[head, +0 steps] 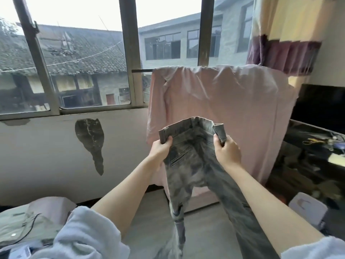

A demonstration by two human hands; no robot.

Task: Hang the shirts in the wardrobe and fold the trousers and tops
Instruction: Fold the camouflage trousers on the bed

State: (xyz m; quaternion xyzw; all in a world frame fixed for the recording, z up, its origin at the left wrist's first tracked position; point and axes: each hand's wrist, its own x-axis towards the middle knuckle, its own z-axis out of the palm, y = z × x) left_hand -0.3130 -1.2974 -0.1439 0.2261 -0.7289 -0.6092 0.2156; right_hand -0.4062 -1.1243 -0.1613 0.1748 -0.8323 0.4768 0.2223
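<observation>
Your L hand (161, 150) & R hand (228, 150) each pinch the jeans (188, 161) waistband; legs hang straight down, long axis vertical, pink wardrobe (233, 113) right behind.

Two hands are up, the left hand (161, 150) and the right hand (226, 150), and between them one pair of grey washed jeans (194, 165) with two legs hanging. One pink cloth-covered wardrobe (224, 109) stands behind. One curtain (283, 34) hangs at the upper right. Two pale blue fleece sleeves (89, 238) show at the bottom. One olive shirt (18, 225) lies at the lower left, with one pink garment (52, 206) just beside it. One white box (308, 210) sits at the lower right.
</observation>
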